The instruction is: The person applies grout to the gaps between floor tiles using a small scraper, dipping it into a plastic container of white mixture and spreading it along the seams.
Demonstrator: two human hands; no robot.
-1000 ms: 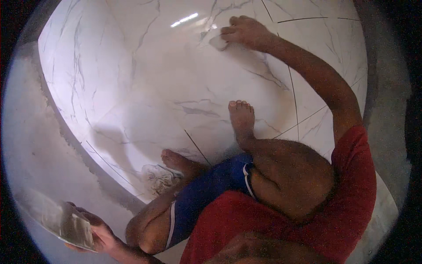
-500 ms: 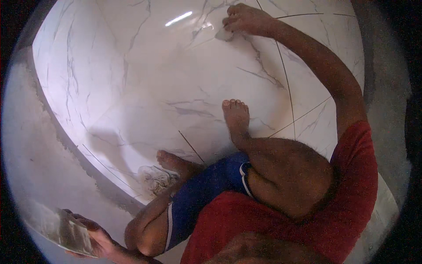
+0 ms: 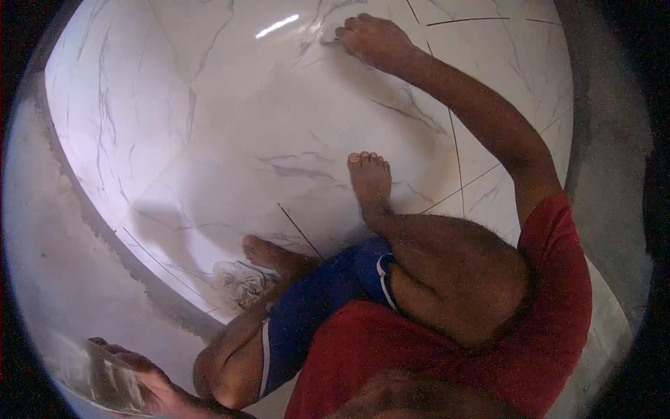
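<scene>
My right hand [image 3: 377,43] reaches far forward, its fingers curled and pressed down on a small whitish cloth or pad [image 3: 329,35] against the tiles. Most of that piece is hidden under the fingers. At the lower left, my left hand [image 3: 155,383] grips the edge of a greyish, see-through container [image 3: 105,380]. It is held up off the floor near my left knee, and its contents cannot be made out. The glossy white marble-patterned tile floor [image 3: 237,133] spreads out before my bare feet.
Beside my left foot lies a crumpled whitish bundle [image 3: 243,283], a rag or bag. A rough grey concrete strip [image 3: 91,244] borders the tiles on the left, and another grey strip [image 3: 604,181] runs along the right. Dark joint lines [image 3: 457,150] cross the tiles.
My right hand has slid a short way left across the tiles with the cloth or pad. The left hand with the container has shifted slightly down and left in the view.
</scene>
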